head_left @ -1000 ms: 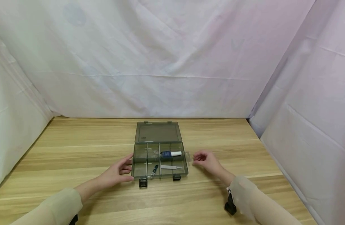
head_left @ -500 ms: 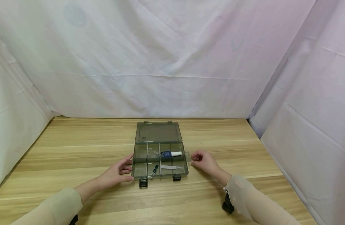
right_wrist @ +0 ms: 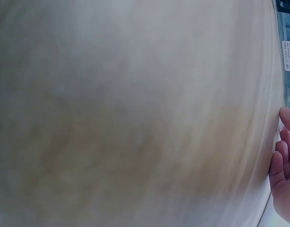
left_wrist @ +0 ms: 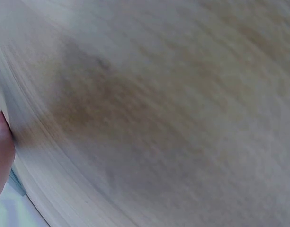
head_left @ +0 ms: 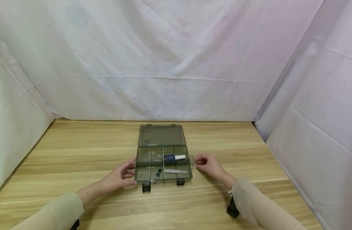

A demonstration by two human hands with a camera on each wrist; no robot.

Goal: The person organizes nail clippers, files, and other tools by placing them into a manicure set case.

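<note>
An open smoky plastic compartment box (head_left: 142,174) lies on the table in the head view, its lid (head_left: 162,135) folded back. Inside are a dark blue nail polish bottle (head_left: 170,157) with a white cap, a small black nail clipper (head_left: 158,173) and a flat greyish strip (head_left: 173,171). My left hand (head_left: 118,177) rests against the box's left side, fingers spread and thumb at the front corner. At the right side, my right hand (head_left: 209,166) pinches the edge of a clear plastic tab (head_left: 192,160) with bent fingers. Each wrist view catches only part of its hand.
The wooden table (head_left: 164,207) runs back to a white cloth backdrop (head_left: 153,95). More cloth (head_left: 316,134) hangs along the right side. Two black latches, the left latch (head_left: 146,187) and the right latch (head_left: 180,181), hang off the box's front edge.
My right hand has shifted slightly left, from just beside the clear tab onto its edge. The left hand, the box and its contents look unmoved.
</note>
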